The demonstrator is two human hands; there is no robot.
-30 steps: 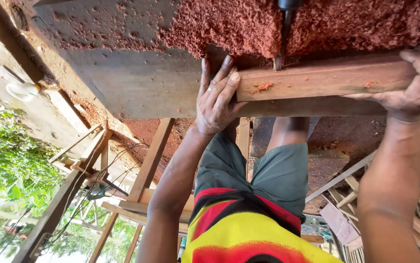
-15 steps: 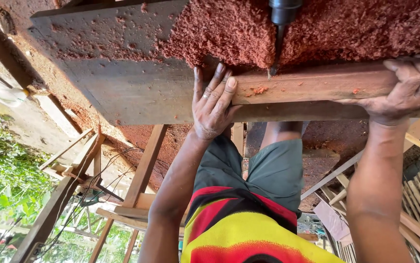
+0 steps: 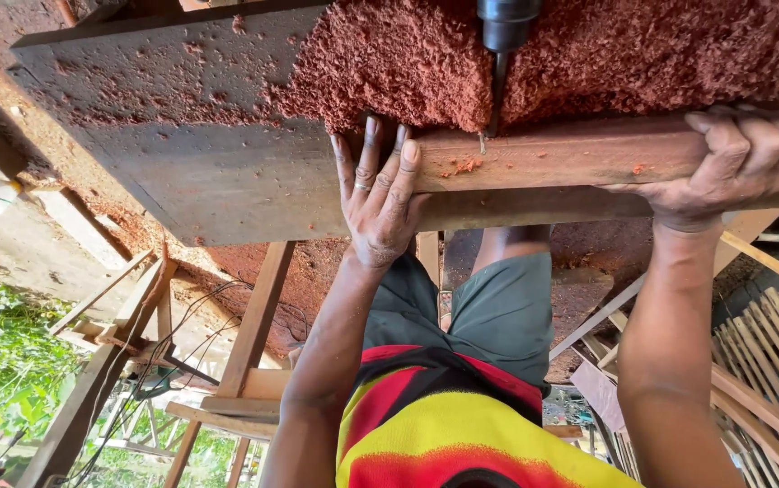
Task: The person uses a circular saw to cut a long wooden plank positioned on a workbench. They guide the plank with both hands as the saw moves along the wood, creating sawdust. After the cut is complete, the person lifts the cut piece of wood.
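A long reddish wooden beam (image 3: 570, 158) lies along the near edge of a grey workbench top (image 3: 191, 172). My left hand (image 3: 379, 203) lies flat over the beam's left end, fingers spread and thumb hidden below. My right hand (image 3: 737, 167) is wrapped around the beam further right. A drill chuck (image 3: 507, 23) hangs from the top of the view. Its bit (image 3: 495, 95) comes down onto the beam just right of my left fingertips. Red wood shavings (image 3: 408, 63) are heaped behind the beam and around the bit.
Slanted wooden legs and braces (image 3: 258, 316) stand under the bench, with cables (image 3: 182, 343) hanging among them. A stack of wooden slats (image 3: 778, 352) stands at the right. Red sawdust covers the ground (image 3: 317, 271). Green plants (image 3: 1, 361) fill the lower left.
The drill chuck has come further into view from the top, with the bit at the beam. My left hand has settled lower over the beam's end. The right hand keeps its grip.
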